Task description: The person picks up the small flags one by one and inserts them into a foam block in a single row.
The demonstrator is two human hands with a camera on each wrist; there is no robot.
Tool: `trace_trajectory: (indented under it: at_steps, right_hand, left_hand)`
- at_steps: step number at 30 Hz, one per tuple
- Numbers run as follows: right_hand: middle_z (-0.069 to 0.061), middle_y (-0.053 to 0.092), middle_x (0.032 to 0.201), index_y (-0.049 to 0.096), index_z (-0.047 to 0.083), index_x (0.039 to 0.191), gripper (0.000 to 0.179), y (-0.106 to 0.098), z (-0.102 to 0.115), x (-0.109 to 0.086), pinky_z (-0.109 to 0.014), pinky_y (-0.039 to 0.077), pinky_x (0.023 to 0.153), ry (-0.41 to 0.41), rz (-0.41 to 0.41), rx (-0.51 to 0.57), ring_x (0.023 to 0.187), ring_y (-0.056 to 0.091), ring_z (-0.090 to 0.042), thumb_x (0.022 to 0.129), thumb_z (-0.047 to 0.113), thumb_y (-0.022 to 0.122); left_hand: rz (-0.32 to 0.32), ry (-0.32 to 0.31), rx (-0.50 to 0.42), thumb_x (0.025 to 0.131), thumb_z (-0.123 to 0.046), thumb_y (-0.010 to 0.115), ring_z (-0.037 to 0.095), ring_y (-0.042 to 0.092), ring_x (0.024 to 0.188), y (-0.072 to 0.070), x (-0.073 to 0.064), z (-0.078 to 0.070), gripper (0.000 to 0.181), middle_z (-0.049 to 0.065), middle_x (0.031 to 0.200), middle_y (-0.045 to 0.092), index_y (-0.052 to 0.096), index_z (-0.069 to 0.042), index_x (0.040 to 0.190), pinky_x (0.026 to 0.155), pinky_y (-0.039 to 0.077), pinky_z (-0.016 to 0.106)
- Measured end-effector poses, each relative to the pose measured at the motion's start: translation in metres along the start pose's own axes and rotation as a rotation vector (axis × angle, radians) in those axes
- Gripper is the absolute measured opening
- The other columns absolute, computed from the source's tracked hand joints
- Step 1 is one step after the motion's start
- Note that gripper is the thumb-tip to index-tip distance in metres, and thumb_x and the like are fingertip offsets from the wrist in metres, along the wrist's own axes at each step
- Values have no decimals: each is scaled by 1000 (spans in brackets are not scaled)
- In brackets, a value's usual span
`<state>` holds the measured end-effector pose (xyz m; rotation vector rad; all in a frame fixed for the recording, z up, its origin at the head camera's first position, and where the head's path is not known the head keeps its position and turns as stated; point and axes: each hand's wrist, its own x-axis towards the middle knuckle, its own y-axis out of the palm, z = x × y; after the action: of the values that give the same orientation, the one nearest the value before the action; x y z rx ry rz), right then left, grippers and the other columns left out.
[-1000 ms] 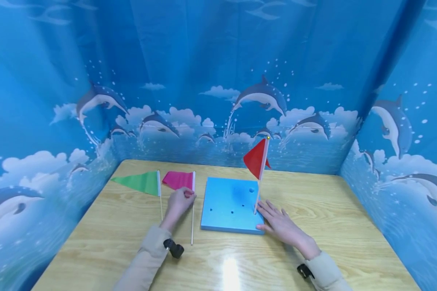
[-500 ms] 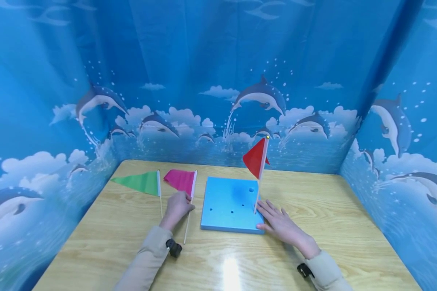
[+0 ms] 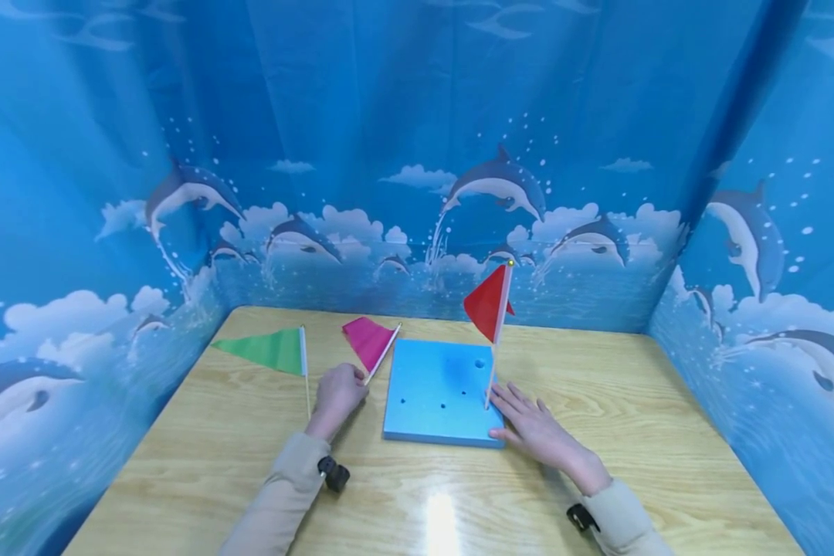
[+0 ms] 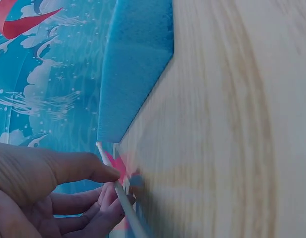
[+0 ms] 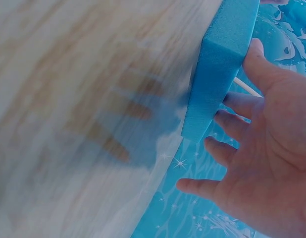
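My left hand (image 3: 338,395) pinches the white stick of a pink flag (image 3: 371,341) between thumb and fingers, left of a blue foam block (image 3: 427,371). The flag's top tilts to the right, near the block's back left corner. In the left wrist view the stick (image 4: 124,198) runs under the thumb tip. A red flag (image 3: 486,303) stands upright in the block near its right edge. My right hand (image 3: 537,431) lies with fingers spread against the block's right side. In the right wrist view its thumb and fingers touch the foam (image 5: 212,69).
A green flag (image 3: 271,349) lies on the wooden table (image 3: 201,463), left of my left hand, its stick partly behind the wrist. Several holes show in the block's top. A blue dolphin-print curtain (image 3: 389,154) encloses the table at the back and sides.
The pink flag has turned in my left hand: its top has swung to the right and its lower stick is no longer seen in the head view. My right hand has stayed still.
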<state>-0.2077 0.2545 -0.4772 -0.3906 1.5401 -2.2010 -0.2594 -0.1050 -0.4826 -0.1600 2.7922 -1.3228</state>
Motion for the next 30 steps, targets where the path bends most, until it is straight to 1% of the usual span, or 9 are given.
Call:
trace_trajectory:
  at_steps: [3,6,10,14,19,21,23,26,30]
  right_hand:
    - [-15,30,164,35,8,157,69,0,0,0,-80,20,110,1,3,1,151,21,-44,103,45,56]
    - [-14,30,164,35,8,157,70,1,0,0,-80,20,110,-1,3,0,151,21,-43,103,45,56]
    - [-15,30,164,35,8,157,69,1,0,0,-80,20,110,-2,1,2,151,21,-44,103,45,56]
    - [-15,29,164,35,8,157,70,0,0,0,-79,19,111,6,4,6,151,20,-44,102,45,56]
    - [-14,29,165,35,9,157,71,0,0,0,-80,19,110,12,5,10,151,20,-44,102,46,57]
    - [-14,29,165,35,9,158,71,0,-1,0,-80,19,110,11,4,9,151,20,-44,102,46,57]
    - [-14,29,165,35,9,158,71,1,-1,0,-80,19,110,10,4,9,151,20,-44,102,46,57]
    - [-14,29,164,35,9,157,71,1,-1,0,-80,19,110,10,2,8,151,21,-44,102,46,57]
    - [-14,30,164,36,8,157,70,1,-1,0,-80,20,110,4,-1,7,151,21,-44,102,46,57]
  left_hand:
    - [0,-3,-21,82,-3,72,24,66,81,-2,0,-1,21,9,87,73,75,1,102,76,56,40]
    - [-10,31,-35,84,-3,73,24,66,80,-5,0,-2,18,9,87,72,75,1,102,76,56,40]
    - [-43,61,-81,88,-4,71,26,69,87,-13,1,-7,17,11,94,75,75,0,105,79,58,40]
    - [-60,59,-193,92,-6,70,28,71,91,-25,2,-17,21,13,102,75,73,0,112,79,60,39]
    - [-90,111,-355,92,-6,73,26,74,87,-32,4,-35,27,14,105,74,70,-1,118,69,62,31]
    - [-116,138,-431,91,-5,74,26,75,84,-31,4,-43,28,15,105,74,70,-1,119,64,62,28]
    - [-145,169,-501,90,-4,75,27,75,84,-28,3,-52,28,15,104,75,71,-2,118,63,62,26]
    - [-193,243,-577,90,-3,75,29,76,86,-20,1,-65,27,17,104,75,71,-1,116,63,62,26]
    - [-210,342,-674,91,-4,75,31,75,90,-7,-1,-81,25,17,106,74,69,0,116,67,62,26]
